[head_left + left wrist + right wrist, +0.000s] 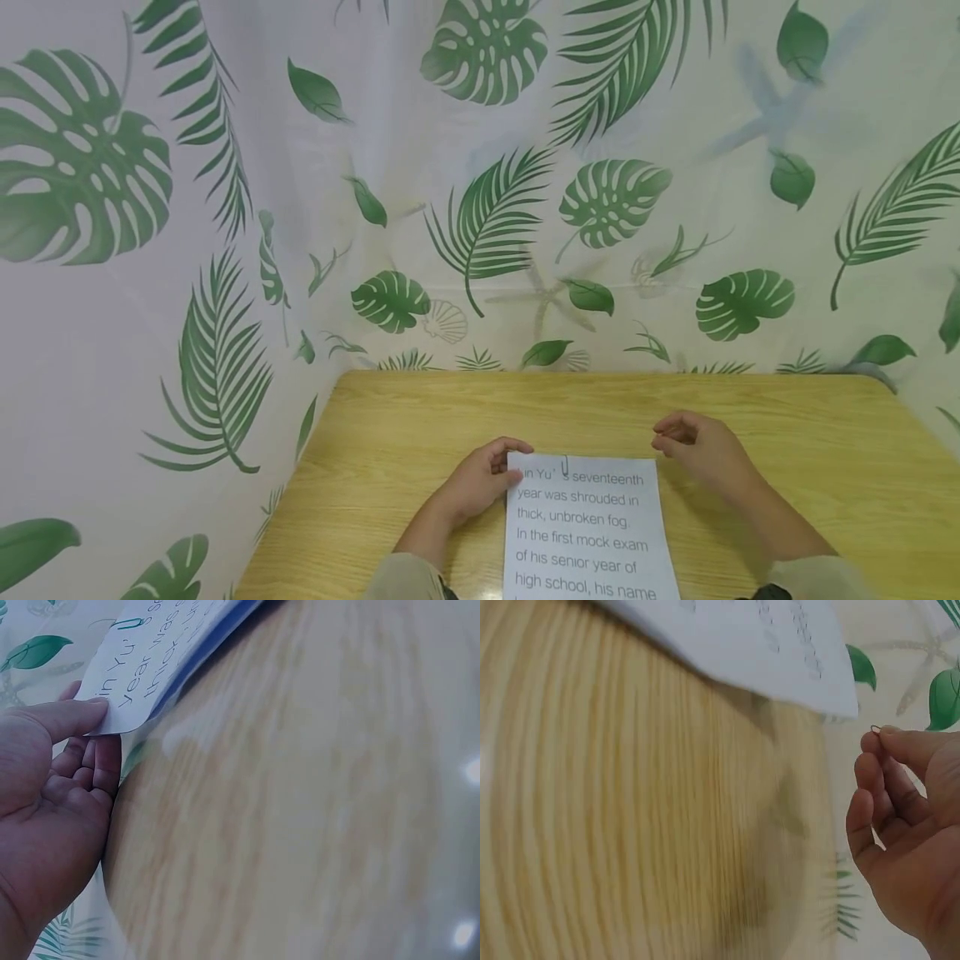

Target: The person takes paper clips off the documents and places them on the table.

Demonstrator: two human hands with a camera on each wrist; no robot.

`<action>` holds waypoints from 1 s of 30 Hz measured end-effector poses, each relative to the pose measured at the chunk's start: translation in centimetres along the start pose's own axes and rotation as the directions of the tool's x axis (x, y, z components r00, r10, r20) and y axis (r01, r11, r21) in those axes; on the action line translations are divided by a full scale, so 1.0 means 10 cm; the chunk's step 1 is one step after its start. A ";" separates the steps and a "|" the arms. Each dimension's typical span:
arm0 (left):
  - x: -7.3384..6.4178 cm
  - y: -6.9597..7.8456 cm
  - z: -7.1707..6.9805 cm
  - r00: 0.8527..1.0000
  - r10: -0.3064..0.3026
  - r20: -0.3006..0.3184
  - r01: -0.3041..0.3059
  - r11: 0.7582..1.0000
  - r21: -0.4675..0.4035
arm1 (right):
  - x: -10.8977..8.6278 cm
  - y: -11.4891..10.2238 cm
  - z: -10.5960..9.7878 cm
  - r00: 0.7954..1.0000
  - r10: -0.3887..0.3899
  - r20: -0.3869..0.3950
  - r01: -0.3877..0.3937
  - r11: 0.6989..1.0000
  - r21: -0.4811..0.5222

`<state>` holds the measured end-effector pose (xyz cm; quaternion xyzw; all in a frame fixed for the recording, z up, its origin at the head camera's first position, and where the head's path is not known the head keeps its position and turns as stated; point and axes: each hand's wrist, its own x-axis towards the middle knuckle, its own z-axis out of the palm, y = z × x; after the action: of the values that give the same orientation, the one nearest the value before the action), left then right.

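Printed sheets of paper with large black text lie before me, several layers showing at their edge in the left wrist view. A green paper clip sits on their top edge, near the middle. My left hand pinches the top left corner, thumb on the printed face and fingers behind. To the right of the sheets, my right hand is raised, apart from the paper. Between its thumb and index fingertip it pinches a paper clip, of which only a small wire loop shows.
The wooden table reaches back to a white curtain with green leaf prints. This curtain also runs along the left side. Bare wood lies on both sides of the sheets.
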<state>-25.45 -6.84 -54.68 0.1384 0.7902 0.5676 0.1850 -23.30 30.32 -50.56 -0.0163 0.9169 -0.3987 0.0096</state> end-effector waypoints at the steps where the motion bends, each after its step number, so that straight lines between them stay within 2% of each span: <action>1: 0.00 0.00 0.00 1.000 0.001 -0.001 -0.001 1.000 0.004 | 0.00 0.04 -0.03 1.000 -0.002 -0.001 0.002 0.999 -0.037; 9: 0.01 -0.01 -0.02 1.000 0.009 -0.015 -0.008 1.000 0.023 | 0.03 0.30 -0.22 0.997 -0.024 0.073 0.043 0.964 -0.263; 14: 0.01 0.00 -0.02 1.000 0.007 -0.022 -0.007 1.000 0.018 | 0.02 0.38 -0.23 0.996 -0.075 0.058 0.091 0.929 -0.360; 18: 0.01 0.00 -0.01 1.000 0.005 -0.019 -0.005 1.000 0.015 | 0.00 0.44 -0.20 0.995 -0.087 0.057 0.103 0.915 -0.391; 30: 0.02 -0.02 0.00 1.000 0.000 -0.017 0.000 1.000 -0.022 | 0.01 0.55 -0.19 0.995 -0.089 0.041 0.098 0.916 -0.389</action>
<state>-25.59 -6.83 -54.90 0.1315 0.7854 0.5775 0.1797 -23.60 35.46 -53.30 -0.0663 0.9759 -0.2078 -0.0029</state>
